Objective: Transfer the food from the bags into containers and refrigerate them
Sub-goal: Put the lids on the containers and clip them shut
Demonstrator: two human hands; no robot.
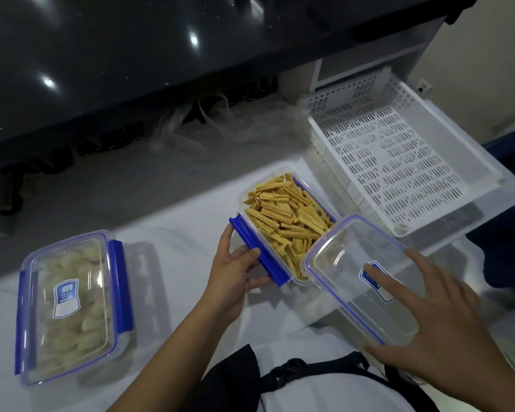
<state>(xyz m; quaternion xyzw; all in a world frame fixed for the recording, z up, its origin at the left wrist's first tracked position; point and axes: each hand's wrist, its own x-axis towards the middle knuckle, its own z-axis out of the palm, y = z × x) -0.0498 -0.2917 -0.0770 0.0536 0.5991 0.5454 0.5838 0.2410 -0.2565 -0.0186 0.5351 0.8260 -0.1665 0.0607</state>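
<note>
A clear container (244, 191) with blue clips stands open at the middle of the white counter, filled with yellow-orange snack sticks (286, 215). My left hand (235, 272) grips its near-left side, fingers curled over the blue clip. My right hand (434, 331) holds a clear lid (354, 263) with a blue label, tilted over the container's near-right corner, thumb at the lid's near edge and fingers spread on top. At the left sits a second container (72, 304), lid on and blue clips down, holding pale food pieces.
A white perforated plastic basket (399, 156) lies at the back right, partly over the counter edge. Crumpled clear plastic bags (220, 126) lie at the back by a dark glossy raised ledge (131, 55). A black strap (309, 367) hangs against my white clothing below.
</note>
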